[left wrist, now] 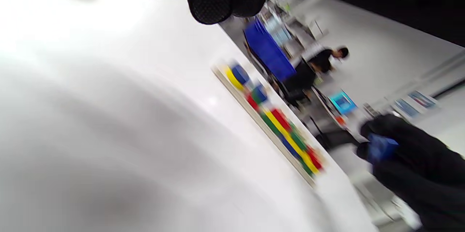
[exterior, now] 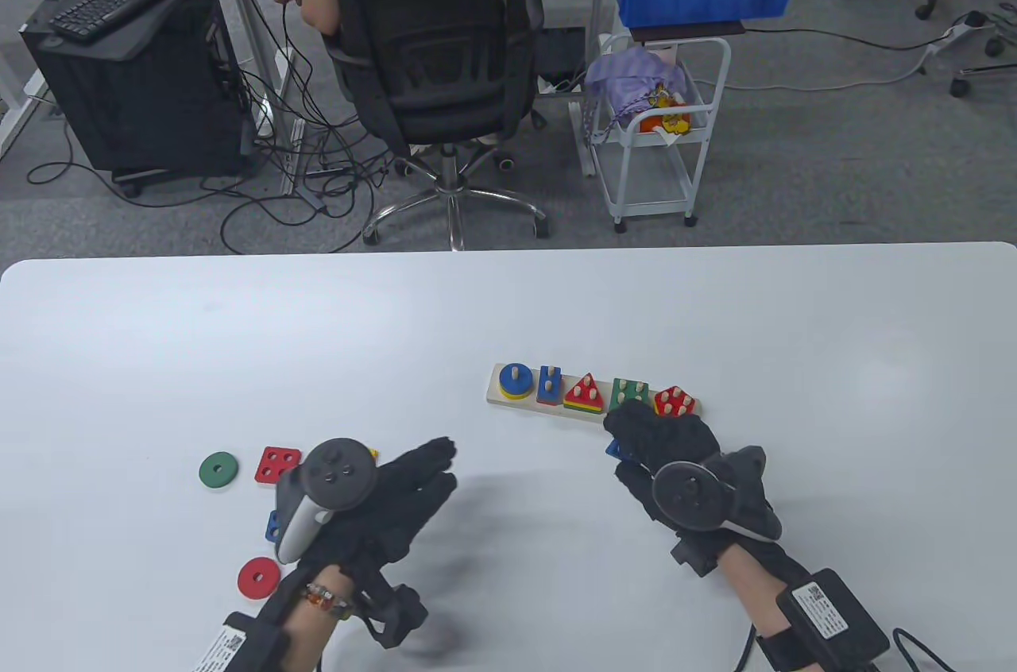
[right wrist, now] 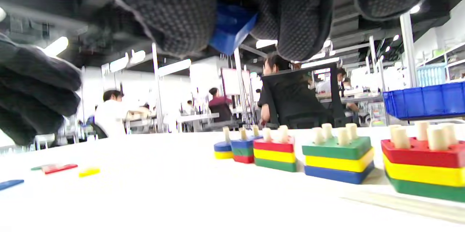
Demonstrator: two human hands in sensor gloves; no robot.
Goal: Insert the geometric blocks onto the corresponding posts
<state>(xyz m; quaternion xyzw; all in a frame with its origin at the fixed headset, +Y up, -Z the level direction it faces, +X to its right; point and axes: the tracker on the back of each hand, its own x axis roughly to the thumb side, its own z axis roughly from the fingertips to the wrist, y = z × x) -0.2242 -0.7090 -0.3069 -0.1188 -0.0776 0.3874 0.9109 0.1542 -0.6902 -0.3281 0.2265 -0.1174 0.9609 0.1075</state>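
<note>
On the white desk (exterior: 238,338), a wooden peg board (exterior: 508,402) carries five stacks of coloured blocks, round, rectangular, triangular and square, its near right edge hidden by the right hand (exterior: 675,457). That hand pinches a blue block (right wrist: 230,27), mostly covered by knit-gloved fingers, just beside the board. Left hand (exterior: 381,497) lies spread flat among loose green disc (exterior: 218,469), red square (exterior: 277,465) and red disc (exterior: 257,578).

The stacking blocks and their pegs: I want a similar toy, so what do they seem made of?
Blocks: probably wood with glossy paint, judging by their thick slabs, solid colours and soft sheen. Pegs: seemingly bare, unpainted wood, pale tan and matte. Base board: looks like the same light unfinished wood.
</note>
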